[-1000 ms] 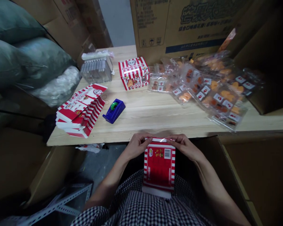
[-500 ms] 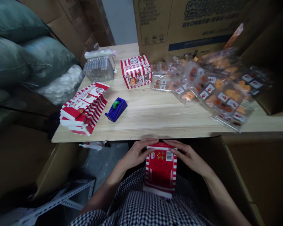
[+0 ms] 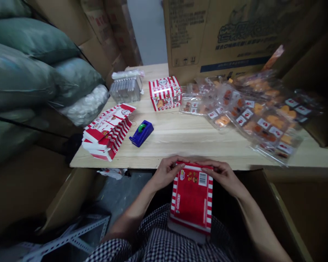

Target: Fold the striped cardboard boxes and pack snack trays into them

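While the box (image 3: 191, 198), stood on the lap below the table (image 3: 186, 140) edge, is pinched at its top by left hand (image 3: 166, 173) and right hand (image 3: 223, 175), the flap could be creased if pressed unevenly.

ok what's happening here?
A person seated at a wooden table holds a red-and-white striped carton upright on their lap, left hand and right hand both gripping its top edge. On the table sit a stack of flat cartons, a blue tape dispenser, one assembled carton and bagged snacks.
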A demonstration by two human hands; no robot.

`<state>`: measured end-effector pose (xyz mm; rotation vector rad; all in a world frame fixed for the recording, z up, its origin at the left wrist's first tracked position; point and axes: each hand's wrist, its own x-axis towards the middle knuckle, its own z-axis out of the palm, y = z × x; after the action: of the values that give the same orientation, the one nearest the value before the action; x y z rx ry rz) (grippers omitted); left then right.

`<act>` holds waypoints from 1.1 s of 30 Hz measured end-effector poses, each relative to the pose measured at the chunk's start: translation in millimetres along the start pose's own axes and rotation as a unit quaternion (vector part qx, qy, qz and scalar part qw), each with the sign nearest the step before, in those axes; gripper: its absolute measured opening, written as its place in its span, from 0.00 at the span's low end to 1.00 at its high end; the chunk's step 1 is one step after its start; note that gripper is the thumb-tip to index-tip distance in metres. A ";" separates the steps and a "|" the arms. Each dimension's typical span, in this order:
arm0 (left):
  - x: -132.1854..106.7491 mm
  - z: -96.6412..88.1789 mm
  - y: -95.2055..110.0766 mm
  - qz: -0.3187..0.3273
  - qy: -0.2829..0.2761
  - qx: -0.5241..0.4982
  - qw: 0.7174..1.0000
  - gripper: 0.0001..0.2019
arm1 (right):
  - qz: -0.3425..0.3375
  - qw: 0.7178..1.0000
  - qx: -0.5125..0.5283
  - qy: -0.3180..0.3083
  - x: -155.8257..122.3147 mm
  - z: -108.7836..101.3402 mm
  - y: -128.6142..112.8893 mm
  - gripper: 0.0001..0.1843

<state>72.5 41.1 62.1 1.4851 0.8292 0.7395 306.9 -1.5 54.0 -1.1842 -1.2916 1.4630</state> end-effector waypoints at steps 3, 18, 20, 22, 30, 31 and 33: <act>-6.4 -6.0 -7.3 0.007 -0.017 0.021 1.000 0.14 | 0.023 0.999 0.032 0.036 -7.0 1.2 25.0 0.12; 32.2 -229.6 -28.7 -0.178 0.315 0.156 0.919 0.12 | 0.008 0.975 0.043 0.220 -31.9 -19.7 12.8 0.13; 32.6 -230.2 -28.5 -0.186 0.301 0.120 0.928 0.11 | -0.007 0.975 0.038 0.220 -33.3 -17.0 9.3 0.12; 31.5 -230.0 -27.7 -0.186 0.297 0.081 0.933 0.13 | -0.005 0.976 0.031 0.217 -34.9 -15.0 8.0 0.13; 7.8 -218.5 -47.7 -0.103 0.355 -0.040 0.928 0.23 | -0.004 0.974 0.000 0.226 -37.3 -10.6 3.7 0.17; 4.0 -216.4 -53.6 -0.090 0.364 -0.045 0.926 0.23 | -0.002 0.974 -0.005 0.225 -36.9 -8.8 2.1 0.18; -1.9 -213.5 -66.5 -0.068 0.380 -0.045 0.922 0.20 | -0.001 0.972 -0.021 0.234 -35.1 -4.0 -1.5 0.19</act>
<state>-112.4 156.4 12.1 1.0259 1.4399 1.2564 318.2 -34.5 59.6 -1.4481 -0.9963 1.0679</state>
